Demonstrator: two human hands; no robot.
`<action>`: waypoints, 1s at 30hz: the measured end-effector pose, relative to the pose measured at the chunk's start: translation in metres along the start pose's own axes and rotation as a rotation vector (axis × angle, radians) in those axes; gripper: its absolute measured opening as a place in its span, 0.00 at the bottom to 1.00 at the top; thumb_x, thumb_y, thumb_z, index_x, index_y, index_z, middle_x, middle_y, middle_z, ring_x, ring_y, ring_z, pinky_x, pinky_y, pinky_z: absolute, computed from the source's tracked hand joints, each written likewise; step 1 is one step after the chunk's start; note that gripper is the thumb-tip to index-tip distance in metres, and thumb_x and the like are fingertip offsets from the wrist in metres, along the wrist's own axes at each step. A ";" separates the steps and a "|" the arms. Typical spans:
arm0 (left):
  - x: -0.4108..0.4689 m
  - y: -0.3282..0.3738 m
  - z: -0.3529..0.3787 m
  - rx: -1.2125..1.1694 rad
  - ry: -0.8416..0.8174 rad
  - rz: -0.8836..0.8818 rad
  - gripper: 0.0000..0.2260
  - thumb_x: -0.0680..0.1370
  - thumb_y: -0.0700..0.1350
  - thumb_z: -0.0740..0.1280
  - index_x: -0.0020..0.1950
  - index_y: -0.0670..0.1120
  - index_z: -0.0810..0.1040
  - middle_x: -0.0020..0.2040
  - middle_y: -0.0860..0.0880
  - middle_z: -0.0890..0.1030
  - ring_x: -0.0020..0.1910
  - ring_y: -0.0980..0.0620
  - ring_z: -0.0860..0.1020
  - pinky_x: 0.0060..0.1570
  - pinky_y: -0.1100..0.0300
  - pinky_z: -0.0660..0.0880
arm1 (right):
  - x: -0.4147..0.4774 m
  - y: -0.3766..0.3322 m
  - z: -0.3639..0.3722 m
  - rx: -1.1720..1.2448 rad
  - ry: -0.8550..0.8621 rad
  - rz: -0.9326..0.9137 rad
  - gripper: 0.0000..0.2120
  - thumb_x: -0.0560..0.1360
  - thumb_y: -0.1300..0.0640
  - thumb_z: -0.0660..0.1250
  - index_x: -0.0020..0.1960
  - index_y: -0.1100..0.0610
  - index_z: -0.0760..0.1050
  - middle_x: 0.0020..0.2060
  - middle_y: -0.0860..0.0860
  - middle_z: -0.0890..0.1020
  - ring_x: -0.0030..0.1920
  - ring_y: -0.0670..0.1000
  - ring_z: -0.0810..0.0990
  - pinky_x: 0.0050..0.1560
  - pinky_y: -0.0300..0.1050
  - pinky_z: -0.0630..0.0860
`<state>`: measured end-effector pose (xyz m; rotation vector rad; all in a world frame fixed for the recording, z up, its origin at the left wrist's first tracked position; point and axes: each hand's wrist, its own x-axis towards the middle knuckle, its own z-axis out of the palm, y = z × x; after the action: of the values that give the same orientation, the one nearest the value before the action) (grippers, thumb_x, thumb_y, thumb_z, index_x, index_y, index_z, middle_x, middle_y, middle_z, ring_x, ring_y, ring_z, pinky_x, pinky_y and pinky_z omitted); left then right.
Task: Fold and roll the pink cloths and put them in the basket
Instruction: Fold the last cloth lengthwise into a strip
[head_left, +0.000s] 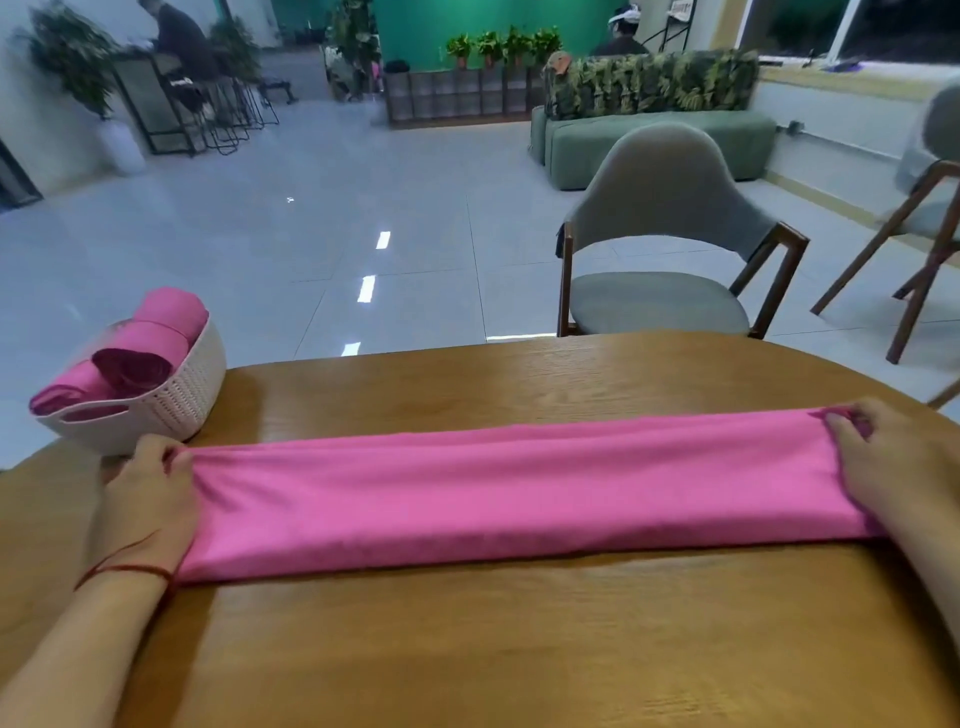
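Wooden table (519, 649), seen from the head camera. At far left, a white basket (182, 395) holds rolled cloths (156, 327), within easy reach. The left hand (150, 493) pinches one end of the pink cloth (519, 488), folded into a long band across the table. The right hand (893, 467) pinches the other end with curled fingers, probably to draw it taut and flat for rolling.

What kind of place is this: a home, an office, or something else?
Probably a shared lounge or café-like office space: a green sofa backed by a leafy partition, a row of potted plants, and tall stools.
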<state>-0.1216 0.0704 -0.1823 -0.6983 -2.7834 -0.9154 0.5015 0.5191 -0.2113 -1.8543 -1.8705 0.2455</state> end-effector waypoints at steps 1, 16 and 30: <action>-0.001 0.002 -0.003 -0.009 0.028 0.011 0.02 0.85 0.50 0.61 0.54 0.54 0.72 0.53 0.35 0.79 0.55 0.31 0.78 0.54 0.39 0.75 | -0.002 -0.004 -0.004 0.002 0.018 -0.021 0.25 0.77 0.29 0.51 0.62 0.41 0.75 0.52 0.50 0.83 0.48 0.60 0.81 0.47 0.62 0.82; 0.029 -0.006 0.018 0.172 0.008 0.054 0.02 0.81 0.41 0.69 0.50 0.47 0.80 0.51 0.36 0.80 0.53 0.32 0.78 0.58 0.38 0.75 | -0.008 -0.044 -0.009 -0.171 -0.004 -0.078 0.12 0.86 0.46 0.59 0.56 0.51 0.78 0.46 0.55 0.78 0.44 0.59 0.77 0.40 0.53 0.76; 0.028 0.000 0.006 0.089 0.110 0.129 0.04 0.84 0.47 0.64 0.52 0.49 0.77 0.52 0.37 0.81 0.52 0.33 0.79 0.55 0.39 0.77 | -0.008 -0.041 -0.006 -0.091 0.058 -0.029 0.09 0.85 0.46 0.64 0.49 0.50 0.75 0.48 0.57 0.79 0.49 0.62 0.77 0.45 0.58 0.76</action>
<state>-0.1466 0.0848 -0.1803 -0.7781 -2.6308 -0.7770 0.4677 0.5080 -0.1895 -1.8716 -1.8959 0.0972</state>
